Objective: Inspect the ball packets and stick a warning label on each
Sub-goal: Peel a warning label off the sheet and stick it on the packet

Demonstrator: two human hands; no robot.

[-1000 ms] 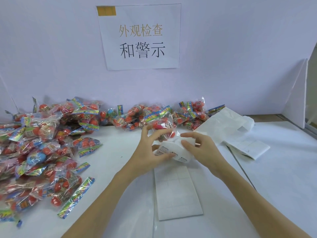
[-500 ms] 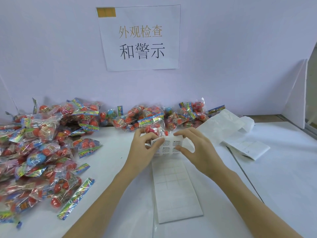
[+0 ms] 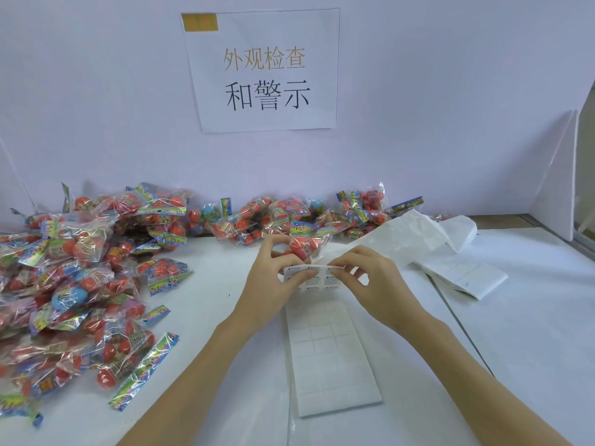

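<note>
Mid-desk, the left hand (image 3: pixel 269 281) grips a ball packet (image 3: pixel 306 241) and the warning-label sheet (image 3: pixel 317 276) together while the right hand (image 3: pixel 370 278) pinches that sheet's top edge, packets heaped (image 3: pixel 74 278) along the left edge.

The ball packets (image 3: pixel 83 278) are clear, crinkled plastic film that catches the light in glossy streaks, with shiny, iridescent printed header strips; the balls inside look smooth and glossy, red with a few blue. The label sheet (image 3: pixel 325 346) is white paper with a smooth, faintly satiny backing and faint die-cut lines. The strips of spent backing (image 3: pixel 415 239) look thin, slightly translucent and waxy. The table (image 3: pixel 531 333) is smooth matt white. The wall sign (image 3: pixel 264 72) is plain matt paper, held by dull yellowish tape (image 3: pixel 199 22).
</note>
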